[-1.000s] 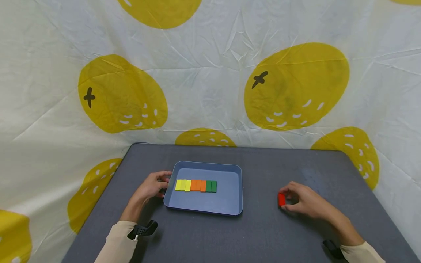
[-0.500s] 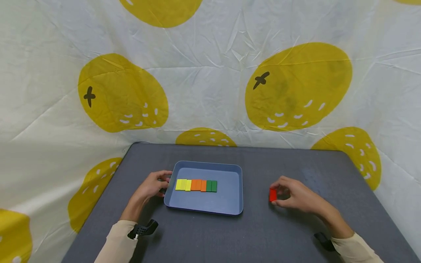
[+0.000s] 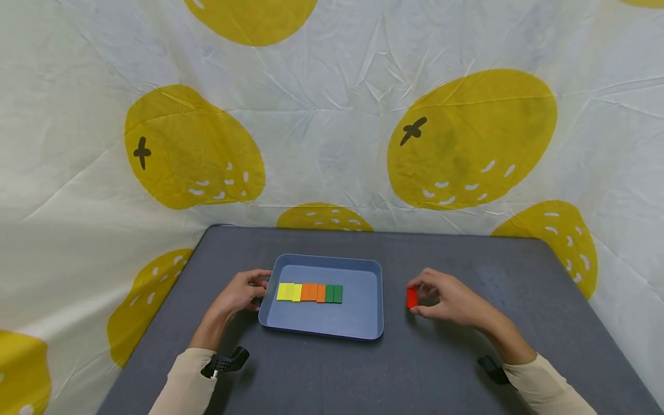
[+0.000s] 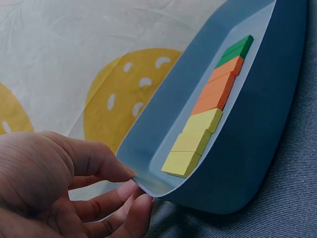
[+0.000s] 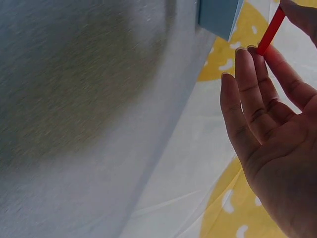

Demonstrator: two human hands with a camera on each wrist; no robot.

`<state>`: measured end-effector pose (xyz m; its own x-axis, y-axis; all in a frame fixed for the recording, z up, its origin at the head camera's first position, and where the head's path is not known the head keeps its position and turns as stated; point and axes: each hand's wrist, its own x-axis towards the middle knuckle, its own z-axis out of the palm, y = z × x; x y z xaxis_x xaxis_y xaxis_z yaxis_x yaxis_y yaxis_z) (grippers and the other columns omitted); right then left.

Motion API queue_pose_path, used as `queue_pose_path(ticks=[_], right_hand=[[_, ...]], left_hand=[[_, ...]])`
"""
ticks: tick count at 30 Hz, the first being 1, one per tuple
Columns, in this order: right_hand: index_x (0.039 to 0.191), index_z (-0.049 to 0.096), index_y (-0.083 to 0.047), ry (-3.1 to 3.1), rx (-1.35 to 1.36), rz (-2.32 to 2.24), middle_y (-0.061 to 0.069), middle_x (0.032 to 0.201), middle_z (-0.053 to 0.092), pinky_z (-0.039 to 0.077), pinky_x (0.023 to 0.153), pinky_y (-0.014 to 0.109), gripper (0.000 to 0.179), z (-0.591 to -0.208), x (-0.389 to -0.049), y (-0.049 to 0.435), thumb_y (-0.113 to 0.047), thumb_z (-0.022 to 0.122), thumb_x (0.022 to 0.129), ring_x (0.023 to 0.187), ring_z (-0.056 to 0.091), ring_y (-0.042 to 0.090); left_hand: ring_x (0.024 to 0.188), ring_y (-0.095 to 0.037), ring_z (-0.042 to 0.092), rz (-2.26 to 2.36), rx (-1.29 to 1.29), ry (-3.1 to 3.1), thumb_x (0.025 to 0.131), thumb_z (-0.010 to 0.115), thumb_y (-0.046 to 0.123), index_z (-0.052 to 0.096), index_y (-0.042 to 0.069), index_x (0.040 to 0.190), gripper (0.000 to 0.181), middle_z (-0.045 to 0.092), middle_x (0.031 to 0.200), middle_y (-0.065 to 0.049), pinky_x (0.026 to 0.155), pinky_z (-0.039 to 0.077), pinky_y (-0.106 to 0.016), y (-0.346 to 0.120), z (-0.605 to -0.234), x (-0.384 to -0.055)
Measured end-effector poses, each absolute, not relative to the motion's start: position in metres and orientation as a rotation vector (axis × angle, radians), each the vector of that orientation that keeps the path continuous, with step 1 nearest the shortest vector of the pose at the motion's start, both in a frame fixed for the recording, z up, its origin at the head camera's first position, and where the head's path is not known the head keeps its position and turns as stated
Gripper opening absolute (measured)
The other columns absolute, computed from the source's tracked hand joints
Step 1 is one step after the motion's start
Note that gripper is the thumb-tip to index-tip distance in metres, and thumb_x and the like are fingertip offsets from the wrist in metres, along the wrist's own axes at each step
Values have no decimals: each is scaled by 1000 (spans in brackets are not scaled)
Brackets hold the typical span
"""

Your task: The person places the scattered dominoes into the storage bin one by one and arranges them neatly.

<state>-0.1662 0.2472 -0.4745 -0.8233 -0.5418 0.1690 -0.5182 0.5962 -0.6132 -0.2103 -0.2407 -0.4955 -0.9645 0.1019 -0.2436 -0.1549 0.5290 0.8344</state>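
Note:
My right hand point(image 3: 448, 297) pinches a thin red block point(image 3: 411, 298) between thumb and fingertips, a short way right of the tray. In the right wrist view the red block point(image 5: 271, 30) spans from the thumb to the fingertips, narrow edge showing. At the left end of the shallow blue tray point(image 3: 358, 323), my left hand point(image 3: 240, 294) pinches the rim. The left wrist view shows its thumb on the rim and fingers against the outer wall. Inside the tray, yellow blocks point(image 4: 190, 141), orange blocks point(image 4: 218, 87) and green blocks point(image 4: 237, 50) lie side by side in one row.
The tray stands on a dark grey table point(image 3: 332, 374). A white cloth point(image 3: 332, 144) with large yellow fruit prints hangs behind and at the sides. Black bands point(image 3: 226, 362) are worn on both wrists.
My right hand has moved left and slightly away from me toward the tray, carrying the red block. The left hand, the tray and the row of blocks stay in place.

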Motion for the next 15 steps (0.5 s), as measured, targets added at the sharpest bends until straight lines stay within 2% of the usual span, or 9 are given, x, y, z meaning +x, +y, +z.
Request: queue_pose_path(ticks=[11,15], right_hand=[[118,69,-10,2779,-971,-1046,-3,105,63,58,79,38,39,-467,-176,220,-30,81,87,93,66,18],[119,69,-10,2786,-970,-1043,-4,105,63,58,80,35,40,-466,-180,210,-29,82,86,93,66,17]], left_hand=[[90,-27,61,1404,-38,2509,96,59,0,55,5,144,49,60,119,-20,63,58,-39,-241,-496,-210],[89,-27,61,1403,-39,2506,96,59,0,55,5,144,49,60,119,-20,64,58,-39,-241,-496,-211]])
